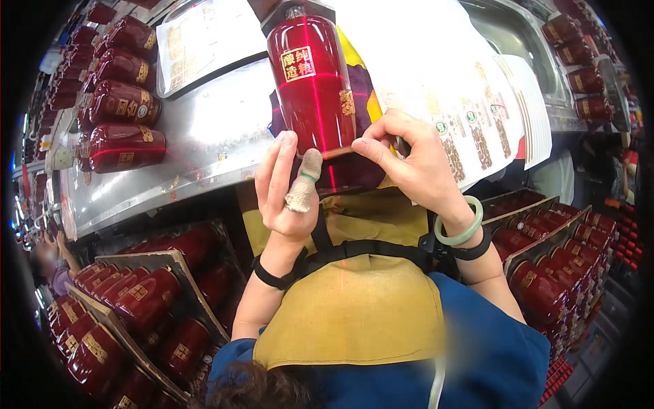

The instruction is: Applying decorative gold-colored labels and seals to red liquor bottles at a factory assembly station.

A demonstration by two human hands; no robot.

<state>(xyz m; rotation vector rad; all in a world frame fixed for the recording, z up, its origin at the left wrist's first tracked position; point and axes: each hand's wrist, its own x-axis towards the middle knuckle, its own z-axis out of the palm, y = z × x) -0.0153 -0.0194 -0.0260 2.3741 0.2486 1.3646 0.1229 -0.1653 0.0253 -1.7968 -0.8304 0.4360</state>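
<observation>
A glossy dark red bottle (313, 102) with gold decorations lies with its neck away from me and its base toward me. My left hand (289, 187) is at the base's left corner, its straight fingers along the side and a thumb in a cloth finger cover (303, 184) against the base edge. At the base's right corner my right hand (412, 157) pinches with thumb and index finger. A thin pale edge shows along the base between the hands; what the right fingertips hold is too small to tell. Dark purple cloth (364, 174) lies under the bottle.
White decal sheets (422, 75) with gold patterns lie to the right, beside a metal basin (507, 31). Another sheet sits in a tray (163, 75) at left. Red bottles (126, 146) line the metal table (177, 184); divided boxes (174, 255) of bottles flank me below.
</observation>
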